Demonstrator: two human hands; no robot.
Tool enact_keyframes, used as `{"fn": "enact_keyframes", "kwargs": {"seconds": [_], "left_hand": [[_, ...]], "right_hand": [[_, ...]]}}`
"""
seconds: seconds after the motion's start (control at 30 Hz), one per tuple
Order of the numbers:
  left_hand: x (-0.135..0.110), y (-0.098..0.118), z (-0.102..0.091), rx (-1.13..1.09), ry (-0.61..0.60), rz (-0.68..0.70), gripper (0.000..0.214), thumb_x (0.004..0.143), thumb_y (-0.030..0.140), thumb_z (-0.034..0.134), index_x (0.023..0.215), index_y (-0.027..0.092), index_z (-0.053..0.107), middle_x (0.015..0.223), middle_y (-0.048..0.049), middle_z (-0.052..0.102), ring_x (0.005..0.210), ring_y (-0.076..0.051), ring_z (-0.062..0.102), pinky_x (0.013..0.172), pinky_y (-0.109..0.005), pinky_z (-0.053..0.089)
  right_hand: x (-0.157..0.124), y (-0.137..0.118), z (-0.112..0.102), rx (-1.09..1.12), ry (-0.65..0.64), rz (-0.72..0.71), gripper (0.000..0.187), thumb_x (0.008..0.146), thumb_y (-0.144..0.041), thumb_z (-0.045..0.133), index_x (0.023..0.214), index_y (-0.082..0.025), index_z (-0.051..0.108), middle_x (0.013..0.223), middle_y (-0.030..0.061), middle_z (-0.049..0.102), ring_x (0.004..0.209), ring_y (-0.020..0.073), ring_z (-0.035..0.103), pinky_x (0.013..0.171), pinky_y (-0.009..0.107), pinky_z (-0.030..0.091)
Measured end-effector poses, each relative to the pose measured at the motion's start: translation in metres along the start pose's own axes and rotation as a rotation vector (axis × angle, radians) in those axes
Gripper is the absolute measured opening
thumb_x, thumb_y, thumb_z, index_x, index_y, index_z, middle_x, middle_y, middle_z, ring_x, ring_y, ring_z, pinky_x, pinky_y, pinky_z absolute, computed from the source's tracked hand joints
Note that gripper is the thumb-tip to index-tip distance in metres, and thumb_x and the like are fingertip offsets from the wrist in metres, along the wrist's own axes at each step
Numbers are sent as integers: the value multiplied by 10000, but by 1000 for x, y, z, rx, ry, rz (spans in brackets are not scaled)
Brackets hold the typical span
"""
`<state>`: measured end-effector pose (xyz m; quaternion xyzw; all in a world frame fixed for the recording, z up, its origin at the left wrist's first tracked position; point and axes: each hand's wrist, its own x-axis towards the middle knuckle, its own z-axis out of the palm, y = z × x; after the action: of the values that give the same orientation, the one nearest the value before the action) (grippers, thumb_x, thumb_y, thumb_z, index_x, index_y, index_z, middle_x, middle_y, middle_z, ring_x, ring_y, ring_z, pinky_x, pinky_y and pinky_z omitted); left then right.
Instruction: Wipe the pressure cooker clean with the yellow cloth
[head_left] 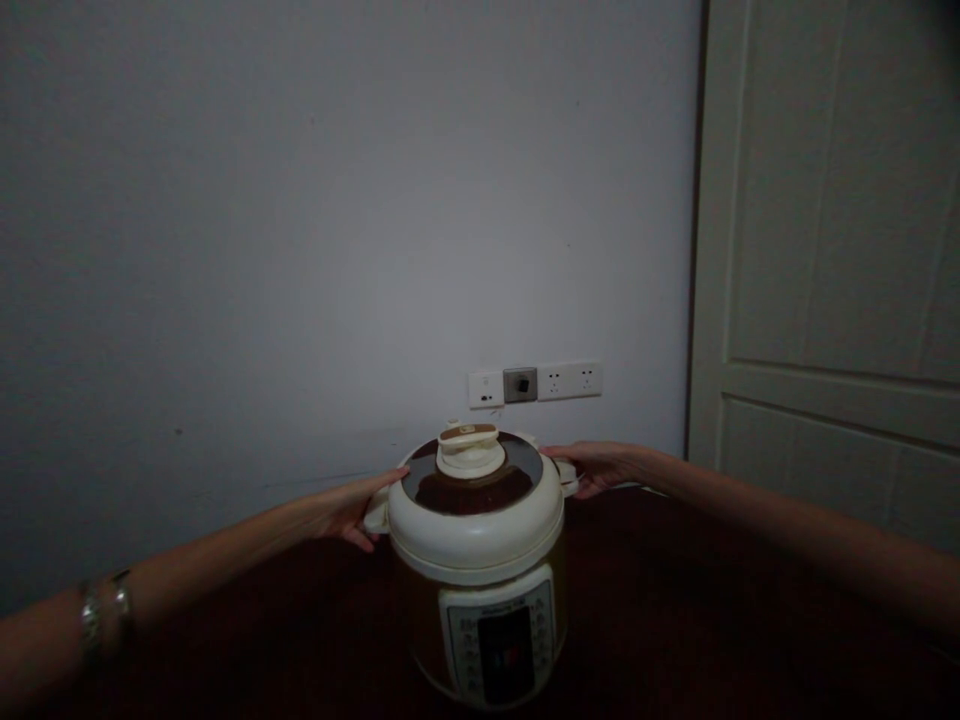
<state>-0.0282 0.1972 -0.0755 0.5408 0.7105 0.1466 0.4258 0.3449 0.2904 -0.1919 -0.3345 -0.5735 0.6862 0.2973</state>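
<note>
Cooker (480, 556), pale-rimmed and electric, is at the near middle of the scene, on or just above the dark tabletop (652, 590); its base is too dim to tell which. The left hand (352, 510) grips the left handle (377, 514), thumb laid at the edge of the lid (474, 500) and the other fingers bent beneath. The right hand (600, 463) has its fingers closed about the right handle (568, 482), which partly hides them.

As for progress, the hold on both sides looks made, and the lid sits on the body; whether it is locked cannot be told. The control panel (506, 640), a faint red and blue glow in its display, faces the near side with no hand on it. How much handling is left cannot be judged from this view. On the far side, sockets (570, 380) line the wall (300, 250); a door (840, 250) stands to the right.
</note>
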Motion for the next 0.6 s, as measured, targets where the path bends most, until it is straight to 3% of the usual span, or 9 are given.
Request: {"fn": "enact_keyframes", "kwargs": {"seconds": [0.1, 0.37, 0.6], "left_hand": [[2, -1, 1, -22, -11, 10, 649, 702, 779, 452, 893, 203, 684, 614, -28, 598, 474, -103, 536, 429, -195, 499], [10, -4, 4, 13, 64, -22, 679, 669, 820, 424, 738, 186, 657, 568, -37, 569, 413, -80, 496, 274, -118, 276], [10, 0, 2, 75, 85, 32, 717, 694, 812, 397, 866, 180, 687, 618, -50, 607, 415, -77, 491, 294, -129, 249]], "right_hand": [[3, 2, 1, 25, -12, -1, 351, 820, -486, 602, 921, -154, 654, 772, 39, 649, 633, 100, 608, 573, 211, 534], [9, 10, 12, 21, 215, -47, 396, 777, -547, 622, 729, -154, 608, 654, 27, 588, 530, 78, 520, 457, 173, 439], [21, 24, 16, 29, 339, -130, 467, 706, -612, 650, 683, -151, 582, 545, -9, 532, 427, 56, 457, 348, 153, 314]]}}
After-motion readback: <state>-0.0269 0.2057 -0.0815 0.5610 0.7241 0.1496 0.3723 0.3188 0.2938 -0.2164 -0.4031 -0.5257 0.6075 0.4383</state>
